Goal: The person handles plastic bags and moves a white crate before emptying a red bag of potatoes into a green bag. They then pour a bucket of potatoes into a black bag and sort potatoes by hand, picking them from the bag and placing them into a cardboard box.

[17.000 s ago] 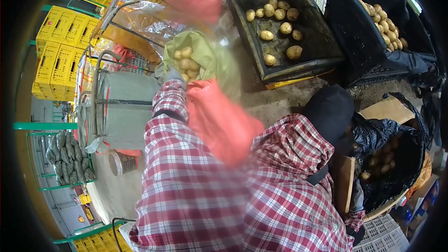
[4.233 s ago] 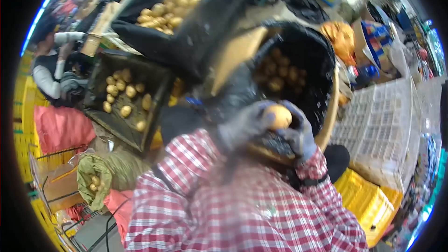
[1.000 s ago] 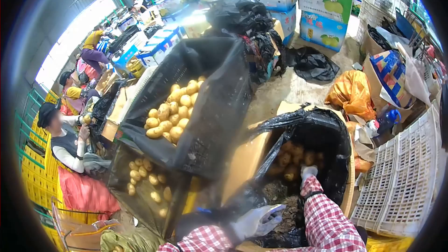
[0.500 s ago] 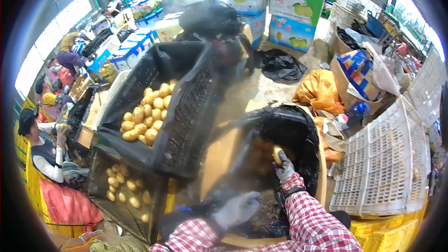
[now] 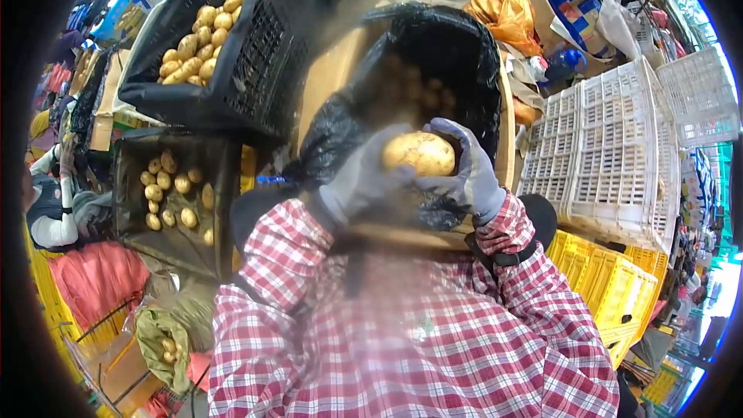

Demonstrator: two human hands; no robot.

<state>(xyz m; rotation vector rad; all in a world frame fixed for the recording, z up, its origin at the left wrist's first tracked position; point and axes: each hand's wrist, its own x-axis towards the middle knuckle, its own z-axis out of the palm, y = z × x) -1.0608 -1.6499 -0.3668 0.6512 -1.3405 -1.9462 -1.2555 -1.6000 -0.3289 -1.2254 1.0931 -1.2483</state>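
A large yellow potato [image 5: 420,154] is held up between my two grey-gloved hands in the head view. My left hand [image 5: 365,174] grips its left side, slightly blurred. Around its right end curl the fingers of my right hand [image 5: 467,169]. Just beyond lies a cardboard box lined with a black plastic bag [image 5: 472,54], with several potatoes [image 5: 422,93] dim inside it. At upper left a black plastic crate [image 5: 271,54] holds a heap of potatoes [image 5: 203,45]. A lower dark-lined crate [image 5: 174,228] on the left contains several smaller potatoes [image 5: 165,179].
White plastic crates [image 5: 596,147] stand to the right, above yellow crates [image 5: 607,282]. An orange bag [image 5: 507,19] and a blue bottle [image 5: 565,62] lie beyond the box. On the far left sits another person [image 5: 53,201]. A green sack [image 5: 174,333] with potatoes is at lower left.
My right hand has come back from inside the box with the potato, and my left hand has risen to meet it. The view has tilted downward.
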